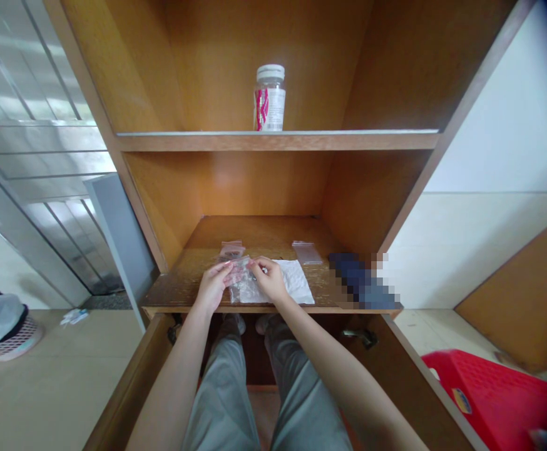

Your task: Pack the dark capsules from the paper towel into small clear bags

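Over the cabinet's lower shelf, my left hand (214, 283) is closed on a small clear plastic bag (240, 270), pinching its left side. My right hand (268, 277) is at the bag's upper right, its thumb and fingers pinched together; a tiny shiny thing shows at the fingertips, too small to name. Under my right hand lies a white paper sheet (299, 283). Behind my left hand rests another small zip bag (232, 249) with something dark inside. A flat clear zip bag (306, 252) lies to the right, behind the paper.
A white-capped bottle (270, 100) stands on the upper shelf (278, 143). Dark blue cloth-like material (355, 275), partly pixelated, lies at the lower shelf's right. Open cabinet doors flank my legs. A red plastic crate (494, 394) sits right, a waste basket (8, 338) left.
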Available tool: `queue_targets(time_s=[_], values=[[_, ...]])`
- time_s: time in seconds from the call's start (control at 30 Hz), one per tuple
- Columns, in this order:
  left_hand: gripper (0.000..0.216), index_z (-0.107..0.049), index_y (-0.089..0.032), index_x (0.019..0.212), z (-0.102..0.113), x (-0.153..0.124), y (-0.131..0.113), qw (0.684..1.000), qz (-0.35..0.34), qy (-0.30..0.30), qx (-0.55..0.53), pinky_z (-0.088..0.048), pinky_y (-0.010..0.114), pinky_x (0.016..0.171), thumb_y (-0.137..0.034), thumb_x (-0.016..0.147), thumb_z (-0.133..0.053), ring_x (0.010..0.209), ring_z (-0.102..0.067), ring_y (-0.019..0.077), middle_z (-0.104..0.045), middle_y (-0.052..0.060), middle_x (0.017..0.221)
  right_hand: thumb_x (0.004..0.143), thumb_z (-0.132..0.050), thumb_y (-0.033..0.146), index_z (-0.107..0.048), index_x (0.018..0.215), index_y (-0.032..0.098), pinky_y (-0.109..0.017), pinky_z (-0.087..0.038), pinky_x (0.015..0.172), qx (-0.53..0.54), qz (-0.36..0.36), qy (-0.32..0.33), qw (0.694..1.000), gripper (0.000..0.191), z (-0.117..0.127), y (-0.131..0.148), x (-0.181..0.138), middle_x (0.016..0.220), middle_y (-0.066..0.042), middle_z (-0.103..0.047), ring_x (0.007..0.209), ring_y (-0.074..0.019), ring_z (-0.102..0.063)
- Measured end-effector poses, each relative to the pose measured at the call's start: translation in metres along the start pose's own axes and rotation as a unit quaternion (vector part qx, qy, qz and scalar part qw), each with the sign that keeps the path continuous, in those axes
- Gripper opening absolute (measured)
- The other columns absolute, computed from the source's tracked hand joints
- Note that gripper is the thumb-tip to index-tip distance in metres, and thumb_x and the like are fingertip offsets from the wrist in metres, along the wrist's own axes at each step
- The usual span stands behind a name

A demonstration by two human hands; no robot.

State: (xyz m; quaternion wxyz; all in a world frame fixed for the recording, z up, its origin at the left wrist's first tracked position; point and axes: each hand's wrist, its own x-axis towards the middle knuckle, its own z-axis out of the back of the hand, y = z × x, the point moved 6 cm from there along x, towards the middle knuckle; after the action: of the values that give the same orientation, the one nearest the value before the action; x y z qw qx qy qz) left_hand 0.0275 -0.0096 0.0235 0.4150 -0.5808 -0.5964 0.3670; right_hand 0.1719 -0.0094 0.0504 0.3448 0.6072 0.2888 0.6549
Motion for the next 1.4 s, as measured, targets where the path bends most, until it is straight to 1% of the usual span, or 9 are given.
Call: queue_targets(time_s=[0.2,0.37,0.47,0.57,0.77,0.87,1.1,1.23,1.4], values=[[0.028,-0.060,-0.007,0.089,-0.001,-0.001,0.000,1.000,0.001,0.014,0.009,-0.049,0.037,0.075,-0.030,0.072,-0.059,0.072,-0.065,0.0201,-0.068,0.012,0.077,0.073,-0.053,0.032,-0.063,0.064,0.017,-0.024,-0.038,0.057,0.172,-0.119,-0.068,0.976,0.020,0.008,-0.019,0.005,0.057,0.001,-0.057,0.055,-0.0112,-0.050],[0.020,-0.060,-0.011,0.084,-0.005,-0.002,0.000,0.987,-0.051,0.041,0.146,-0.045,0.035,0.083,-0.028,0.074,-0.056,0.081,-0.062,0.0177,-0.066,0.009,0.084,0.066,-0.061,0.022,-0.062,0.071,0.018,-0.023,-0.043,0.065,0.402,-0.188,-0.155,0.882,0.007,0.019,-0.033,0.010,0.074,0.000,-0.063,0.068,-0.0103,-0.056],[0.018,-0.060,-0.013,0.087,-0.011,-0.003,0.002,0.954,-0.090,0.072,0.275,-0.043,0.034,0.085,-0.023,0.073,-0.056,0.087,-0.060,0.0174,-0.064,0.009,0.090,0.068,-0.057,0.019,-0.062,0.076,0.018,-0.021,-0.045,0.069,0.489,-0.232,-0.145,0.828,0.009,0.021,-0.039,0.012,0.078,0.000,-0.063,0.072,-0.0086,-0.057],[0.020,-0.060,-0.013,0.089,-0.015,-0.003,0.004,0.913,-0.124,0.086,0.378,-0.043,0.033,0.084,-0.017,0.070,-0.056,0.087,-0.058,0.0170,-0.063,0.009,0.094,0.072,-0.052,0.019,-0.061,0.081,0.019,-0.022,-0.047,0.071,0.518,-0.243,-0.145,0.807,0.013,0.026,-0.043,0.012,0.082,0.000,-0.063,0.074,-0.0084,-0.058],[0.022,-0.059,-0.015,0.089,-0.023,-0.008,0.000,0.852,-0.183,0.100,0.480,-0.043,0.030,0.082,-0.010,0.069,-0.053,0.087,-0.057,0.0160,-0.063,0.007,0.093,0.073,-0.049,0.016,-0.059,0.087,0.021,-0.022,-0.048,0.076,0.524,-0.190,-0.157,0.815,0.017,0.042,-0.041,0.019,0.092,0.000,-0.063,0.086,-0.0087,-0.058],[0.020,-0.059,-0.016,0.085,-0.026,-0.010,-0.004,0.833,-0.205,0.101,0.504,-0.042,0.029,0.080,-0.009,0.068,-0.052,0.086,-0.057,0.0156,-0.062,0.005,0.090,0.073,-0.050,0.019,-0.058,0.088,0.021,-0.023,-0.048,0.074,0.481,-0.173,-0.178,0.841,0.017,0.063,-0.043,0.028,0.095,-0.001,-0.062,0.088,-0.0093,-0.058],[0.020,-0.058,-0.017,0.078,-0.032,-0.014,-0.007,0.808,-0.245,0.101,0.527,-0.042,0.029,0.081,-0.006,0.065,-0.049,0.085,-0.055,0.0156,-0.061,0.003,0.087,0.058,-0.064,0.023,-0.057,0.085,0.016,-0.024,-0.048,0.055,0.205,-0.196,-0.241,0.928,0.028,0.132,-0.076,0.055,0.078,-0.002,-0.064,0.062,-0.0118,-0.059],[0.021,-0.058,-0.018,0.075,-0.034,-0.016,-0.008,0.805,-0.250,0.097,0.529,-0.042,0.029,0.081,-0.004,0.064,-0.048,0.084,-0.055,0.0154,-0.060,0.003,0.086,0.059,-0.057,0.021,-0.059,0.087,0.014,-0.025,-0.048,0.059,0.020,-0.210,-0.249,0.945,0.028,0.156,-0.098,0.062,0.084,-0.006,-0.065,0.068,-0.0138,-0.060],[0.021,-0.058,-0.018,0.073,-0.034,-0.016,-0.008,0.804,-0.254,0.095,0.528,-0.042,0.029,0.081,-0.003,0.063,-0.047,0.084,-0.055,0.0150,-0.060,0.003,0.085,0.064,-0.049,0.021,-0.060,0.088,0.012,-0.027,-0.048,0.064,-0.134,-0.188,-0.211,0.950,0.027,0.163,-0.114,0.066,0.083,-0.009,-0.065,0.072,-0.0163,-0.061]])
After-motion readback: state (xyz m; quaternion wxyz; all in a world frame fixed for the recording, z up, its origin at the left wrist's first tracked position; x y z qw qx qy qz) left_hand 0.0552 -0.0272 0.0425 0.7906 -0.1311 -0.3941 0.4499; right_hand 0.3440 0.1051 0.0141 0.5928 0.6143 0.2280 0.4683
